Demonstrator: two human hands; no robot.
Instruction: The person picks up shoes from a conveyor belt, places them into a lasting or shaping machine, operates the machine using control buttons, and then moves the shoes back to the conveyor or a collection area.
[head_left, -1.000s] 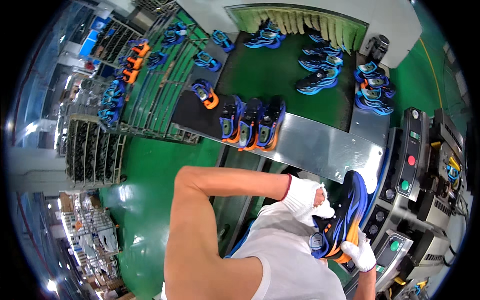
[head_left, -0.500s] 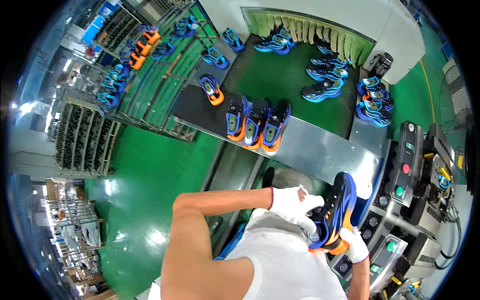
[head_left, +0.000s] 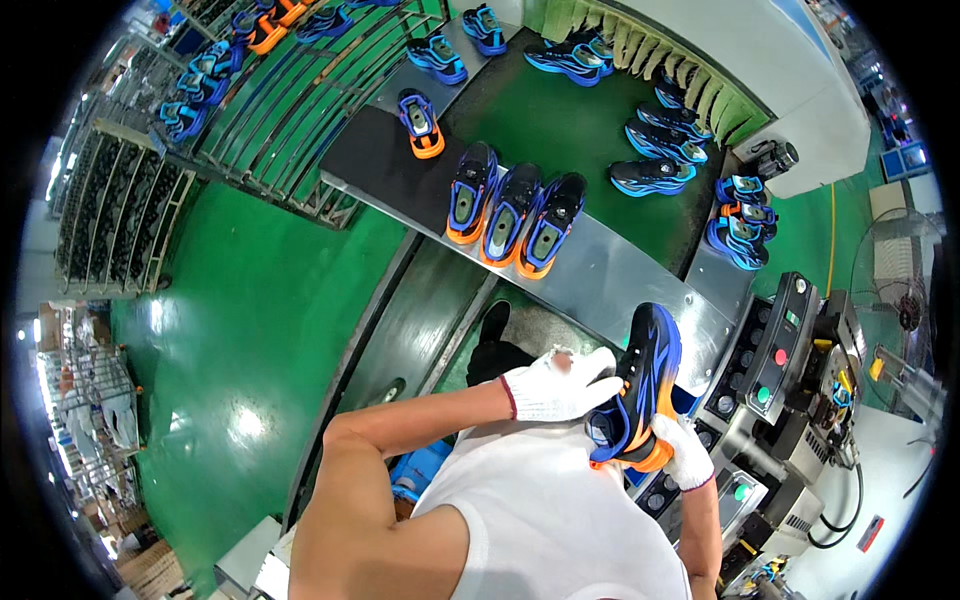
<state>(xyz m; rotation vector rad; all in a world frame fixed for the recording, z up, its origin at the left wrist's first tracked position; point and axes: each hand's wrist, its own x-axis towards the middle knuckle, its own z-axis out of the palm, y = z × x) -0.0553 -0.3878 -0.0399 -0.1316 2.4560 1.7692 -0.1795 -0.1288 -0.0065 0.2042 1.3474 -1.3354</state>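
A black and blue sneaker [head_left: 655,365] with an orange heel is held tilted before my chest, toe pointing away. My right hand [head_left: 685,452], in a white knit glove, is closed around its heel and outer side. On the left, my gloved left hand [head_left: 560,387] is curled, its fingertips at the shoe's lacing and opening; the exact grip is partly hidden. Skin shows through the left glove near a finger. Beyond the held shoe, three matching sneakers [head_left: 512,215] stand side by side on the metal ledge [head_left: 610,275].
Another sneaker [head_left: 421,124] sits on the black mat [head_left: 370,165]. Blue-trimmed shoes [head_left: 655,177] lie on the green conveyor belt [head_left: 560,130] by a strip curtain [head_left: 690,75]. At right stands a control panel [head_left: 765,350] with buttons. A flask [head_left: 775,160] and a metal rack [head_left: 300,130] stand farther off.
The whole view has shifted. My left hand has drawn back slightly from the sneaker's opening, toward the left. The right hand keeps its hold at the heel.
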